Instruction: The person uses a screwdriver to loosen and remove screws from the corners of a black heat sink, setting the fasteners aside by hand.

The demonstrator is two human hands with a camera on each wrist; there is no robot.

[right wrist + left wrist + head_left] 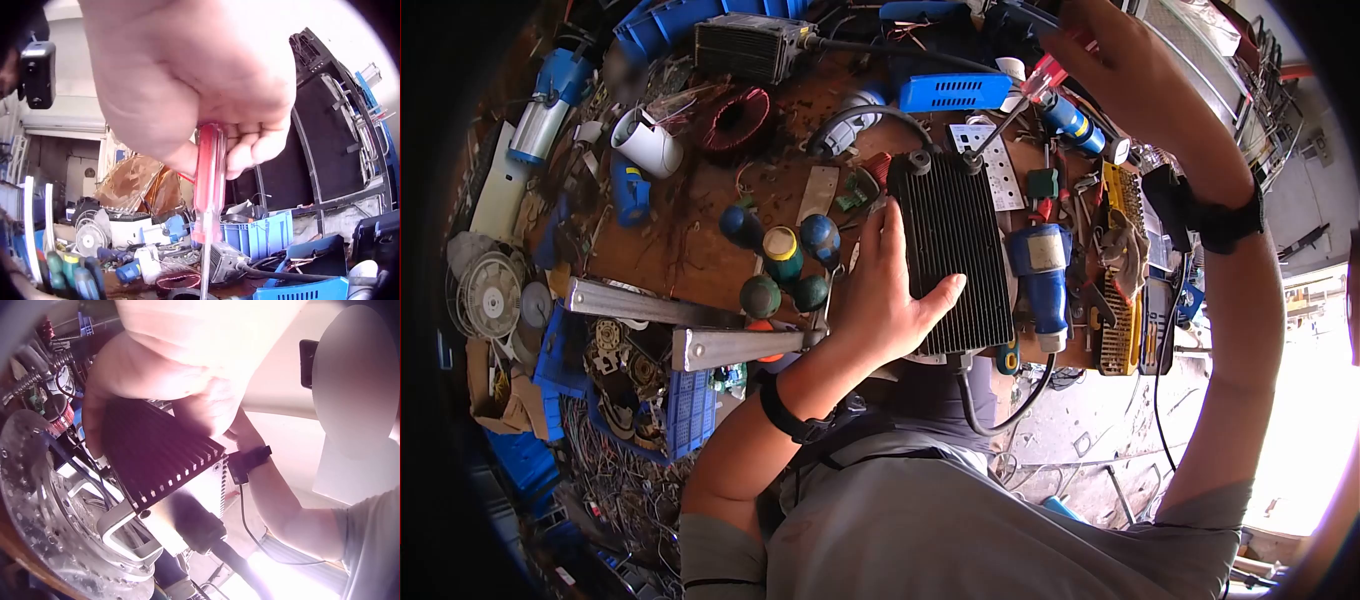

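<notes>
Now right hand (1112, 45) grips one screwdriver (1045, 80), left hand (890, 305) one box (950, 225).

A red-handled screwdriver (210, 175) slants to a fitting (972, 164) at a black finned box's (952, 245) far end

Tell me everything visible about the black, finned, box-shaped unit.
The black, finned, box-shaped unit looks metal, its long ribs facing up and running away from the person. Two round fittings stand at the far end; the tip of a red-handled screwdriver appears to meet the right one. A thick dark cable leaves its near end. The bare left hand rests on it, thumb across the ribs, fingers at the left edge. A blue plastic connector lies to its right; the underside is hidden.
</notes>
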